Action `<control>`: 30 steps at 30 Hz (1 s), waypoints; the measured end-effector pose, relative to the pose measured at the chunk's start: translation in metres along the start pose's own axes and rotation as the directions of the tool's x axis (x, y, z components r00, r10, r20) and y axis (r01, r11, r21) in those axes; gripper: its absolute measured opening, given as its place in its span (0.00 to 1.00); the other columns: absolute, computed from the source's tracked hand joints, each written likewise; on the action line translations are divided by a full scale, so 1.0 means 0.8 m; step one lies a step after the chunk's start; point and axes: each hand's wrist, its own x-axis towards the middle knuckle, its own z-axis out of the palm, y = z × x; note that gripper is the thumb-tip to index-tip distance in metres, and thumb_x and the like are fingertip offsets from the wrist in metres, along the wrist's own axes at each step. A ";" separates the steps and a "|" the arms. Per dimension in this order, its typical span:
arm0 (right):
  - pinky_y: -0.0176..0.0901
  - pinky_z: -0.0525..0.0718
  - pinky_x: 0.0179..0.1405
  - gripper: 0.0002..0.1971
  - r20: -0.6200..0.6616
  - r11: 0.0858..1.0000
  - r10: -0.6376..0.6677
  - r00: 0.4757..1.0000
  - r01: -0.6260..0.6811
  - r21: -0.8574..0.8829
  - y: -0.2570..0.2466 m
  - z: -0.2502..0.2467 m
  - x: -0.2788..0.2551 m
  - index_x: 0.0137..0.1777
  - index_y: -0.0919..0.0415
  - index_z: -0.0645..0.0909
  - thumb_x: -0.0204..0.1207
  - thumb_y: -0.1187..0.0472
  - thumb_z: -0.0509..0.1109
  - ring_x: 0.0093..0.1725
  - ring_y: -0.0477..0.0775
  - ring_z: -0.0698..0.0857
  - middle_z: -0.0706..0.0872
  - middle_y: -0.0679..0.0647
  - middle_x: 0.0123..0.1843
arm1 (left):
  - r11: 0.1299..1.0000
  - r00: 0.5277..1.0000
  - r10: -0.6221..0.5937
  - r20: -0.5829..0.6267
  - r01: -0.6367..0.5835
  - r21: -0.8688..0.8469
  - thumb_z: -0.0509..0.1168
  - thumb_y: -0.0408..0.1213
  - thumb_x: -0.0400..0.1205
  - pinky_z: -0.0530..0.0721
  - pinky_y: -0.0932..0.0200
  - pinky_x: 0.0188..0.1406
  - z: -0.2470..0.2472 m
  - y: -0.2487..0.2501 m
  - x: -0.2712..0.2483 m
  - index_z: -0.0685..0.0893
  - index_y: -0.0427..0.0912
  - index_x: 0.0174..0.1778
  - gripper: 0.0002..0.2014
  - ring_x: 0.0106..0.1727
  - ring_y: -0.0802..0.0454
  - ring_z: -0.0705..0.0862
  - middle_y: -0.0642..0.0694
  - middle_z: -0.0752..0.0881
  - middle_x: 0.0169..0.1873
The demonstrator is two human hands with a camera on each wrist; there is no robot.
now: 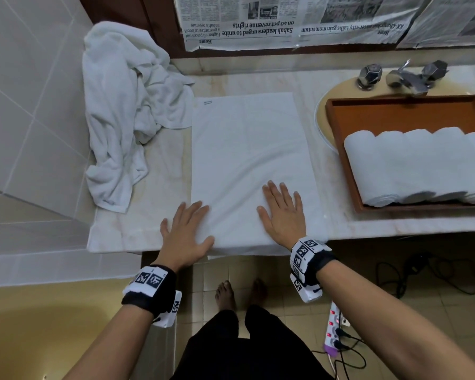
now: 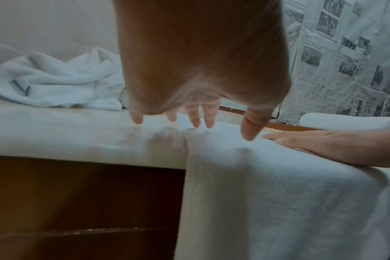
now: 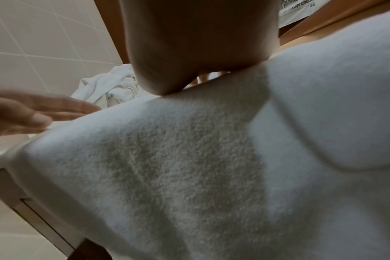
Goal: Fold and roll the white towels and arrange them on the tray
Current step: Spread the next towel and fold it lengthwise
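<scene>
Marble bathroom counter here: both my left hand and right hand lie flat, fingers spread, on the folded white terry towel, beside the brown wooden tray.

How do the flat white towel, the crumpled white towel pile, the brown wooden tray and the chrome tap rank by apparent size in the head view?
1. Flat white towel
2. Crumpled white towel pile
3. Brown wooden tray, cropped at the frame edge, so unsure against the pile
4. Chrome tap
</scene>
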 end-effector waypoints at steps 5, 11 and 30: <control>0.59 0.37 0.85 0.34 0.005 1.000 0.008 1.000 -0.008 0.004 -0.003 -0.002 0.000 0.89 0.51 0.47 0.85 0.39 0.37 0.88 0.51 0.41 0.44 0.46 0.90 | 1.000 0.990 0.006 -0.140 -0.003 0.024 0.51 0.66 0.79 0.48 0.29 0.81 0.019 0.011 0.013 0.65 0.55 0.83 0.36 0.87 0.50 0.49 0.54 0.58 0.85; 0.58 0.35 0.85 0.34 0.015 1.000 0.024 1.000 -0.024 0.008 -0.006 -0.001 -0.002 0.89 0.51 0.46 0.84 0.40 0.36 0.88 0.50 0.39 0.43 0.45 0.89 | 0.992 0.992 -0.008 -0.127 0.024 0.125 0.43 0.62 0.85 0.45 0.30 0.83 0.040 0.038 0.043 0.52 0.56 0.88 0.34 0.88 0.50 0.43 0.55 0.48 0.88; 0.59 0.34 0.84 0.33 0.083 0.989 -0.140 0.987 0.143 -0.033 0.021 -0.015 0.031 0.88 0.48 0.37 0.85 0.38 0.35 0.87 0.49 0.35 0.33 0.40 0.87 | 0.977 0.989 -0.128 -0.067 0.138 0.163 0.37 0.59 0.89 0.34 0.31 0.82 0.039 0.072 0.115 0.40 0.63 0.87 0.29 0.87 0.53 0.34 0.59 0.36 0.87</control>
